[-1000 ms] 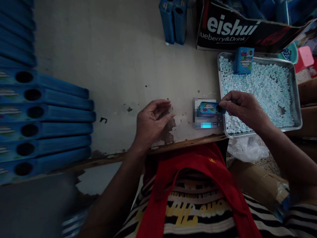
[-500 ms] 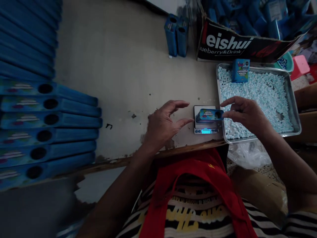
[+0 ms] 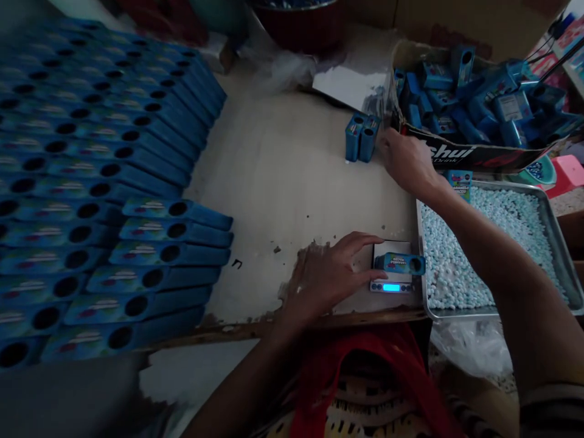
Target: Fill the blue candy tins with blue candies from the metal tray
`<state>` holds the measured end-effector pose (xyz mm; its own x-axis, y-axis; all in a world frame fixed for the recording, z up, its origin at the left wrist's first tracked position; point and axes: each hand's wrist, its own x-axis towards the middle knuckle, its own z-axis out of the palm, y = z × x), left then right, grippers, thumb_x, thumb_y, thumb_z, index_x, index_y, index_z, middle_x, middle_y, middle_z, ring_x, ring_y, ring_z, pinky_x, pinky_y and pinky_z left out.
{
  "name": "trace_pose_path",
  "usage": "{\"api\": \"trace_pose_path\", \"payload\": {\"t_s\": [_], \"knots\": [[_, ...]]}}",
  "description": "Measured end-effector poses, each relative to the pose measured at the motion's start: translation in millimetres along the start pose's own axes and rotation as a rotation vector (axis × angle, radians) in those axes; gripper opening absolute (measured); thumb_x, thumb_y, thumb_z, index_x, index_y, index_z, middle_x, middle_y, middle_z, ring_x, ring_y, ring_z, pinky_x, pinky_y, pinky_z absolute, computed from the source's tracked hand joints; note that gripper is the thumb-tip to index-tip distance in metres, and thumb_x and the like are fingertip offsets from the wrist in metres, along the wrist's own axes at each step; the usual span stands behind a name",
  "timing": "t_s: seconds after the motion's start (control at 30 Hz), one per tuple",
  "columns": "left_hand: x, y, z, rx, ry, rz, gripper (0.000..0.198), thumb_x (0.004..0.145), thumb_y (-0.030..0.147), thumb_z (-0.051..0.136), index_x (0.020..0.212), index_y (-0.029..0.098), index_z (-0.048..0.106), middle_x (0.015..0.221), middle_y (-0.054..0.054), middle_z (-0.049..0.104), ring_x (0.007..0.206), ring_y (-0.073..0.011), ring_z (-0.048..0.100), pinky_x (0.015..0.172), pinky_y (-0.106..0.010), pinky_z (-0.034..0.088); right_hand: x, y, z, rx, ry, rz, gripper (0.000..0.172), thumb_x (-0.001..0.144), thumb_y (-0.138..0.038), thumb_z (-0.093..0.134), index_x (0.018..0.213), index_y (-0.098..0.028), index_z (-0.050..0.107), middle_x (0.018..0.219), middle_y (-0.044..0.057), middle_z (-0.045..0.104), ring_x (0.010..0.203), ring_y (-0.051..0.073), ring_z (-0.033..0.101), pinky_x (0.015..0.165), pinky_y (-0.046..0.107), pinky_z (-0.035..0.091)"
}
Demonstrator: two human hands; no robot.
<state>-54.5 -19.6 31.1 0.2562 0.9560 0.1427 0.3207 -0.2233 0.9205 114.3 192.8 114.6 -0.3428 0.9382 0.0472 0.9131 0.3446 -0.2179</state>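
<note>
At four o'clock in your view, the blue Caramelo Macizo box (image 3: 396,263) lies on the digital scale (image 3: 391,287). Your left hand (image 3: 335,271) has its grip spread, thumb and fingers parted at the box's nine o'clock end. Your right hand (image 3: 408,161) is at two o'clock, near two upright boxes (image 3: 367,143); whether its grip holds anything, I cannot tell. The candy tray (image 3: 460,315) sits at three o'clock.

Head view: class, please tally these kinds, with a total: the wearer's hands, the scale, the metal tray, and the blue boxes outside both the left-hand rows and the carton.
Hands: 2 (left hand, right hand)
Scale: 1
Metal tray: 1
Blue boxes: 4 (1 on the scale, 1 at the tray, 2 near the carton)
Total: 8
</note>
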Motion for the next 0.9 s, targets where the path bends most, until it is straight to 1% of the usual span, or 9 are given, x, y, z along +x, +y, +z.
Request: {"api": "trace_pose_path", "payload": {"t_s": [0.13, 0.3, 0.37, 0.4, 0.5, 0.63, 0.73, 0.8, 0.9], "knots": [[-5, -12, -5.4, -0.045, -0.004, -0.026, 0.049, 0.095, 0.051, 0.090, 0.137, 0.031, 0.076, 0.140, -0.007, 0.077, 0.132, -0.0276, 0.074, 0.119, -0.047, 0.062, 55, -33, 16, -0.167, -0.132, 0.060, 0.040, 0.108, 0.000, 0.046, 0.139, 0.000, 0.072, 0.138, 0.028, 0.078, 0.133, 0.034, 0.074, 0.110, 0.045, 0.057], [-18, -19, -17.8, -0.073, 0.073, -0.131, 0.056, 0.087, 0.065, 0.092, 0.130, 0.030, 0.080, 0.132, -0.007, 0.080, 0.127, -0.0300, 0.076, 0.119, -0.049, 0.062, 75, -31, 38, -0.114, -0.094, 0.078, 0.034, 0.115, -0.016, 0.053, 0.143, -0.013, 0.072, 0.151, 0.014, 0.074, 0.141, 0.028, 0.068, 0.118, 0.040, 0.053], [-19, -17, -21.5, -0.067, 0.073, -0.121, 0.056, 0.087, 0.065, 0.092, 0.130, 0.030, 0.080, 0.132, -0.006, 0.080, 0.127, -0.0292, 0.076, 0.119, -0.048, 0.061, 78, -24, 44, -0.073, -0.066, 0.106, 0.033, 0.120, -0.026, 0.048, 0.136, -0.010, 0.072, 0.143, 0.011, 0.076, 0.141, 0.026, 0.066, 0.116, 0.038, 0.052], [-20, -14, -22.8, -0.053, 0.068, -0.104, 0.056, 0.088, 0.064, 0.092, 0.130, 0.031, 0.079, 0.132, -0.006, 0.080, 0.127, -0.0290, 0.076, 0.120, -0.047, 0.061, 77, -20, 45, -0.066, -0.054, 0.106, 0.044, 0.123, -0.031, 0.037, 0.129, -0.006, 0.072, 0.135, 0.011, 0.075, 0.141, 0.026, 0.065, 0.113, 0.039, 0.051], [-17, -5, -22.9, 0.009, 0.051, -0.022, 0.055, 0.090, 0.064, 0.090, 0.132, 0.031, 0.078, 0.133, -0.007, 0.079, 0.125, -0.0294, 0.076, 0.118, -0.048, 0.062, 60, -7, 44, -0.096, -0.007, 0.093, 0.066, 0.118, -0.040, 0.016, 0.103, -0.003, 0.069, 0.110, 0.005, 0.071, 0.137, 0.025, 0.065, 0.107, 0.038, 0.046], [-1, 11, -3.6, 0.161, -0.005, 0.137, 0.049, 0.098, 0.050, 0.086, 0.141, 0.030, 0.074, 0.141, -0.009, 0.077, 0.134, -0.0307, 0.072, 0.121, -0.049, 0.059, 13, 8, 33, -0.098, -0.015, 0.116, 0.037, 0.113, -0.038, 0.062, 0.087, -0.012, 0.069, 0.098, 0.008, 0.072, 0.128, 0.033, 0.070, 0.109, 0.041, 0.050], [18, 26, 24.3, 0.340, -0.151, 0.256, 0.054, 0.096, 0.034, 0.087, 0.146, 0.024, 0.071, 0.148, -0.014, 0.074, 0.141, -0.0350, 0.068, 0.125, -0.053, 0.054, -20, 23, 24, -0.088, -0.059, 0.136, 0.031, 0.107, -0.037, 0.074, 0.085, -0.015, 0.071, 0.100, 0.012, 0.073, 0.117, 0.034, 0.072, 0.106, 0.044, 0.049], [27, 35, 36.2, 0.434, -0.247, 0.266, 0.044, 0.096, 0.026, 0.085, 0.138, 0.019, 0.074, 0.136, -0.016, 0.078, 0.131, -0.0363, 0.072, 0.118, -0.053, 0.057, -40, 39, 18, -0.040, -0.039, 0.150, 0.029, 0.102, -0.033, 0.079, 0.080, -0.017, 0.069, 0.092, 0.009, 0.070, 0.106, 0.029, 0.070, 0.096, 0.038, 0.048], [29, 40, 19.2, 0.480, -0.187, 0.178, 0.030, 0.094, 0.020, 0.083, 0.124, 0.022, 0.078, 0.122, -0.011, 0.081, 0.118, -0.0345, 0.077, 0.106, -0.048, 0.062, -74, 64, 7, 0.142, 0.027, 0.135, 0.029, 0.096, -0.033, 0.082, 0.076, -0.019, 0.067, 0.077, 0.002, 0.061, 0.086, 0.020, 0.060, 0.079, 0.032, 0.040]]}}
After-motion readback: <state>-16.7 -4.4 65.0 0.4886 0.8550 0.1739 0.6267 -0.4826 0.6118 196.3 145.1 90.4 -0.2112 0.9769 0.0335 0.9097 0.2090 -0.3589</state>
